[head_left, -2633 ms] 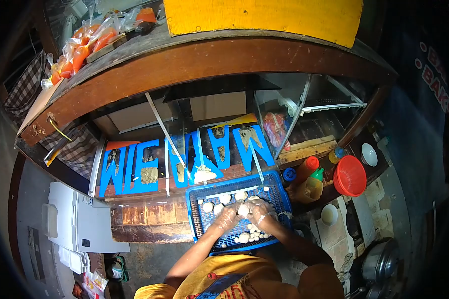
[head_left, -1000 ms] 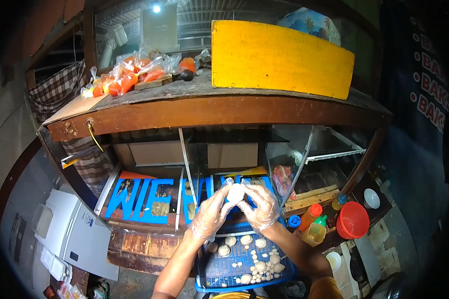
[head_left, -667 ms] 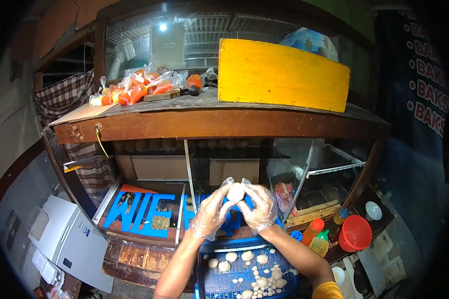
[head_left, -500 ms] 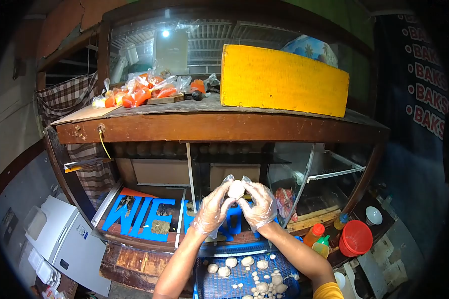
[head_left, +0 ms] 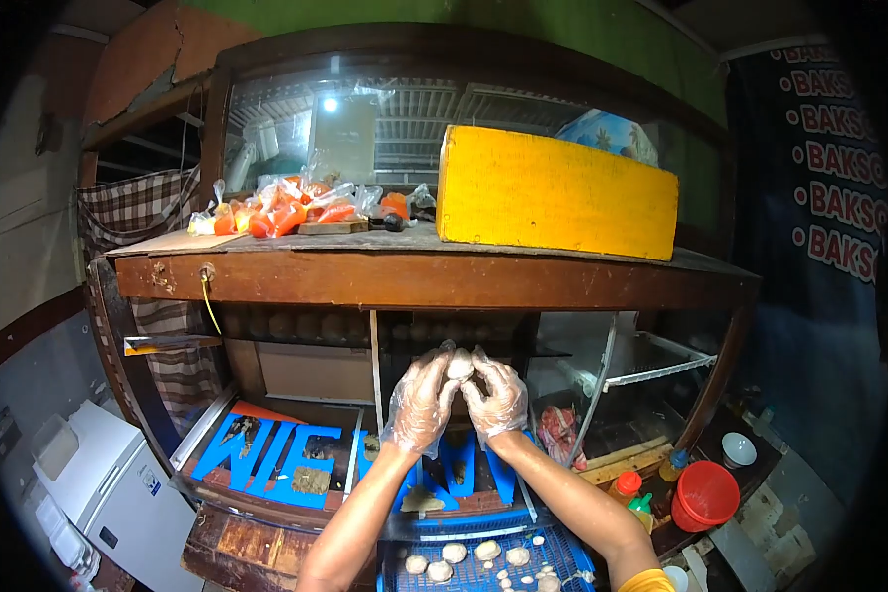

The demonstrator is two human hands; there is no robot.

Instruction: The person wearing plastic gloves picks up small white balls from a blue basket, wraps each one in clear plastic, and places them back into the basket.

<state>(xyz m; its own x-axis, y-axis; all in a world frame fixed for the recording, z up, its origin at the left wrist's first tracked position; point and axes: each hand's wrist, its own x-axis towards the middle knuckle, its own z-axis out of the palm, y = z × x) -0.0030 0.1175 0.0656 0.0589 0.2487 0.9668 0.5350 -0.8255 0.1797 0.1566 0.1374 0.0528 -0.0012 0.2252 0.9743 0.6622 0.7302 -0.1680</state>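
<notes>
A pale round ball (head_left: 460, 366) is held up between the fingertips of both hands, in front of the cart's glass case. My left hand (head_left: 421, 400) wears a clear plastic glove and grips the ball from the left. From the right, my right hand (head_left: 494, 395), gloved the same way, closes its fingertips on it. Below the wrists lies a blue perforated tray (head_left: 419, 545) with several pale balls (head_left: 454, 553) of different sizes on it.
A yellow box (head_left: 559, 192) and orange-filled plastic bags (head_left: 284, 209) stand on the upper wooden shelf (head_left: 434, 279). At the right are a red bucket (head_left: 705, 493), bottles (head_left: 626, 485) and a white bowl (head_left: 739, 451). A white freezer (head_left: 118, 493) stands at the left.
Both hands have shifted slightly left and up with the ball, and their fingers have closed further over it. The view has tilted up, so less of the tray shows.
</notes>
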